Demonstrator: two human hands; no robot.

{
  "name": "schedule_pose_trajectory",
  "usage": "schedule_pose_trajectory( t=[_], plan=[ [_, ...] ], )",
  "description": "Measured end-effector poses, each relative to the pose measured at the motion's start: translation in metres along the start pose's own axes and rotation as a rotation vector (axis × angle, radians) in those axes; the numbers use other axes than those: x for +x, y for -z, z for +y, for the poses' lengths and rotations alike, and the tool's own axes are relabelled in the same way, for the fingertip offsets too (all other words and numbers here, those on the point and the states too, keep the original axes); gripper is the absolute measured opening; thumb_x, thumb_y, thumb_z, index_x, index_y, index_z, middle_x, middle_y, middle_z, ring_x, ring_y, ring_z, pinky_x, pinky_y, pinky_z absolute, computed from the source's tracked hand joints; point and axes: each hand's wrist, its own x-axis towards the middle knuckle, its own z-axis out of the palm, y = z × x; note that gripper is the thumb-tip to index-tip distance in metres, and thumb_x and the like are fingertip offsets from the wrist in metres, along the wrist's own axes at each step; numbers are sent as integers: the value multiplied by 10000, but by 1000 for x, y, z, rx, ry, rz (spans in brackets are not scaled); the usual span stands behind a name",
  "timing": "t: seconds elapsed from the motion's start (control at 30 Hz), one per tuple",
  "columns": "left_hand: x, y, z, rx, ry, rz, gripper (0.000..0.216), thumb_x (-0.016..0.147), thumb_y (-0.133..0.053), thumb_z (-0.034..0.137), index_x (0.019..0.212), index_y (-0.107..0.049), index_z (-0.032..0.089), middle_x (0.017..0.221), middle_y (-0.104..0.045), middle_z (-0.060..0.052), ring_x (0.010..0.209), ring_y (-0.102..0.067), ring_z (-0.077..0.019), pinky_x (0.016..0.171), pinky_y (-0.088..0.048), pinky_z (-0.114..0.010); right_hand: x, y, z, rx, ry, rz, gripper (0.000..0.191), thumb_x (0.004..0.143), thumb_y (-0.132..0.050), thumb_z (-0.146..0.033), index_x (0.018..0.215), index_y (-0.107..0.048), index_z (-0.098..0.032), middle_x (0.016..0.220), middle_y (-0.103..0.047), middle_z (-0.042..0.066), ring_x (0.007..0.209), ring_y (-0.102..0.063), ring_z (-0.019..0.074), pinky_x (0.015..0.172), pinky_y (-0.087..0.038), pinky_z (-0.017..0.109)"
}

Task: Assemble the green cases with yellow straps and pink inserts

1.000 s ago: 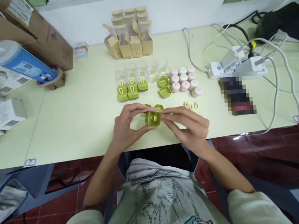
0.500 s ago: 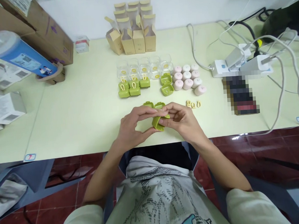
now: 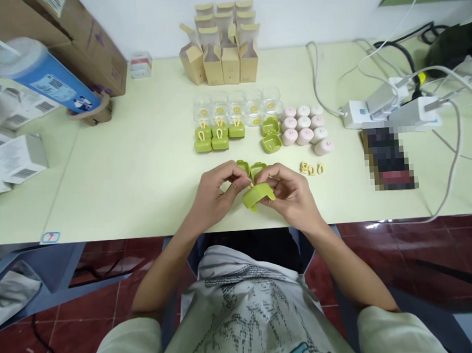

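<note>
My right hand (image 3: 291, 194) grips a curved lime-green plastic case shell (image 3: 257, 195) just above the table's front edge, tilted between thumb and fingers. My left hand (image 3: 216, 191) meets it from the other side, thumb and forefinger pinched on a small yellow piece (image 3: 251, 185) at the shell's top. That piece is mostly covered by the fingertips. Right behind my hands lie two more green shells (image 3: 258, 169), partly hidden. A few yellow loops (image 3: 310, 168) rest to the right. Farther back stand several closed green cases with yellow loop handles (image 3: 220, 140), and an open green case (image 3: 272, 142).
Rows of clear plastic cups (image 3: 237, 104) and pink and white cylinders (image 3: 305, 135) stand behind. Open kraft boxes (image 3: 231, 65) are against the wall. A blue canister (image 3: 52, 81) and cartons are left; a power strip (image 3: 354, 115), cables and a blurred-out dark object (image 3: 389, 159) are right.
My left hand has gone from spread fingers over the shell to a pinch at its top. The shell has turned in my right hand. The whole view has shifted slightly.
</note>
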Motion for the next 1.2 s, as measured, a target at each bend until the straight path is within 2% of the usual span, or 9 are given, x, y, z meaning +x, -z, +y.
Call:
schedule_pose_trajectory(
  t=[0.2,0.33,0.47,0.6,0.7,0.77,0.9,1.0,1.2],
  plan=[
    [-1,8,1,105,-74,110,346,1075,-750,442,836,-684,200,769,-671,18,704,-611,-120,675,-490,-252,-4,5,-3,-32,6,-52,339,921,-940,-366,1122,-708,-222,1096,-788,47,1022,-811,189,897,-687,327],
    [-4,13,0,237,-149,123,223,1106,-695,334,922,-673,210,853,-693,10,732,-642,-109,632,-497,-216,-2,6,-4,-147,34,-122,522,904,-955,-362,1353,-720,-240,1300,-758,96,1116,-766,194,870,-679,301],
    [-9,10,0,403,-295,103,194,1121,-669,297,943,-671,219,883,-719,-4,790,-675,-123,668,-520,-231,-3,1,0,-291,115,-9,395,916,-947,-375,1232,-762,-228,1155,-759,60,977,-755,166,847,-677,301],
    [-7,22,0,350,-293,146,156,1118,-676,332,1022,-710,214,956,-751,-14,738,-705,-99,667,-565,-218,4,7,-4,-461,227,41,363,950,-919,-345,1278,-800,-244,1258,-770,97,1151,-776,218,975,-703,378],
    [11,54,-18,377,-218,224,191,1088,-707,389,1058,-734,203,985,-758,-22,704,-700,-87,646,-551,-210,32,23,-12,-549,272,73,363,964,-902,-414,1278,-828,-247,1308,-786,114,1171,-787,242,951,-715,400],
    [27,79,-43,412,-244,243,253,1042,-749,455,1012,-751,204,887,-748,-16,690,-659,-107,622,-521,-228,60,35,-13,-666,275,68,380,942,-910,-478,1225,-858,-230,1248,-837,110,1050,-804,247,928,-704,427],
    [48,114,-96,479,-277,221,438,1050,-705,560,796,-722,203,697,-671,-19,593,-554,-124,577,-458,-281,109,47,-3,-870,68,36,307,875,-952,-409,1079,-899,-186,968,-872,86,822,-778,243,822,-646,403],
    [49,118,-117,471,-294,284,422,1041,-727,566,835,-748,198,783,-701,-44,627,-595,-131,583,-499,-281,121,45,7,-881,-24,0,291,862,-950,-348,1087,-893,-173,906,-860,70,785,-771,236,832,-634,388],
    [43,113,-120,472,-299,256,389,1040,-743,563,911,-798,201,901,-731,-59,678,-648,-129,613,-564,-278,113,39,20,-958,100,-47,237,916,-886,-314,1109,-852,-180,1112,-826,113,844,-777,252,840,-639,422]
  ],
)
